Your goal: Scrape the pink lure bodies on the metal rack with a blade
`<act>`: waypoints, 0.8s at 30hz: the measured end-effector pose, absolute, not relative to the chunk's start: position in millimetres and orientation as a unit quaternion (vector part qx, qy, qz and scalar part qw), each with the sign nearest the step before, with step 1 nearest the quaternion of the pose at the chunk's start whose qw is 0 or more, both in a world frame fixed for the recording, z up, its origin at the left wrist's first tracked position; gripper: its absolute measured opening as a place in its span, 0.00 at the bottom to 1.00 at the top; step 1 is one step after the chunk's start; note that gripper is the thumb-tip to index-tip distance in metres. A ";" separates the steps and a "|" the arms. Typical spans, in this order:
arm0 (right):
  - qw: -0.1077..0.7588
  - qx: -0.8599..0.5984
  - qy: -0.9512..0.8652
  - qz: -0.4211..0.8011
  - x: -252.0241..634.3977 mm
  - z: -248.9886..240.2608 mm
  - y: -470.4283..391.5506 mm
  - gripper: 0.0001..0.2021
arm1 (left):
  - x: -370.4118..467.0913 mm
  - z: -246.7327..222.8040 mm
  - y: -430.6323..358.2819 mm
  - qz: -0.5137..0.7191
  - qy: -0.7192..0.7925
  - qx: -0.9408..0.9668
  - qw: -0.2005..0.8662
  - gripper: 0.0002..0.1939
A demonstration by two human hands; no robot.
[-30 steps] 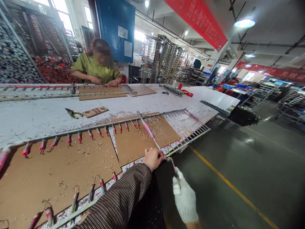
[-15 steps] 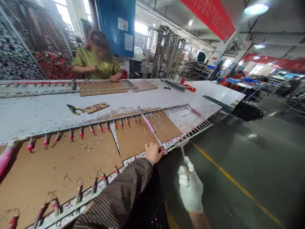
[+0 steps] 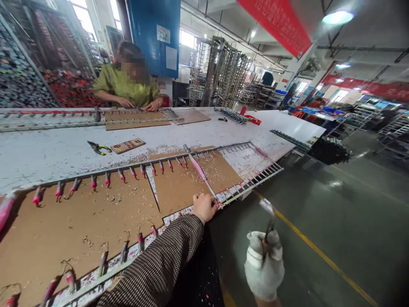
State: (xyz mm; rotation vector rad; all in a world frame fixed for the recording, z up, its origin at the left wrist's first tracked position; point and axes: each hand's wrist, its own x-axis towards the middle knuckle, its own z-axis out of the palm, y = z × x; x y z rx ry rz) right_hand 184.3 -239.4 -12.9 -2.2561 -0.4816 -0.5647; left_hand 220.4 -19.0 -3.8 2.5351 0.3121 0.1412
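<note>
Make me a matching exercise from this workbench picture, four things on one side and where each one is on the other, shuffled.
Things:
1. left hand
2. right hand
3. pliers
4. co-worker in green

Places:
A. at the far side of the table
B. lying on the white tabletop by a small card
C. off the table edge, gloved, holding a small metal tool
D. resting on the near rail of the metal rack

Pairs: 1-D, 2-C, 3-B, 4-A
</note>
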 end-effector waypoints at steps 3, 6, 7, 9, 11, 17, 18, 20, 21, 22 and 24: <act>0.347 -0.894 -0.219 -0.181 187.1 -22.0 -228.0 0.19 | 220.9 -4.6 -18.4 0.044 0.117 0.949 0.289 0.06; 0.328 -0.905 -0.202 -0.181 189.7 -21.7 -224.8 0.21 | 220.7 -4.1 -18.1 0.048 0.112 0.950 0.289 0.07; 0.327 -0.904 -0.186 -0.203 190.9 -19.0 -227.7 0.23 | 220.4 -3.4 -18.2 0.048 0.110 0.950 0.289 0.07; 0.317 -0.900 -0.165 -0.249 194.1 -13.7 -235.5 0.25 | 219.7 -2.0 -18.3 0.054 0.113 0.947 0.295 0.07; 0.299 -0.903 -0.163 -0.261 197.7 -12.4 -239.5 0.25 | 219.2 -1.3 -18.4 0.056 0.115 0.944 0.305 0.07; 0.257 -0.922 -0.243 -0.159 203.8 -11.5 -227.3 0.21 | 220.1 -5.3 -18.7 0.055 0.112 0.942 0.310 0.05; 0.263 -0.921 -0.232 -0.172 203.9 -7.6 -228.4 0.22 | 220.1 -5.7 -18.9 0.057 0.110 0.944 0.307 0.05; 0.289 -0.904 -0.201 -0.241 204.0 -0.2 -233.7 0.23 | 219.9 -5.6 -19.3 0.061 0.110 0.945 0.302 0.04; 0.296 -0.896 -0.185 -0.275 204.0 1.6 -236.4 0.24 | 219.7 -5.2 -19.4 0.061 0.111 0.946 0.300 0.04; 0.299 -0.890 -0.175 -0.296 204.1 1.6 -238.2 0.24 | 219.4 -4.8 -19.5 0.061 0.112 0.946 0.299 0.04; 0.279 -0.901 -0.187 -0.276 204.7 -3.1 -237.7 0.23 | 219.0 -4.2 -19.6 0.055 0.110 0.946 0.300 0.04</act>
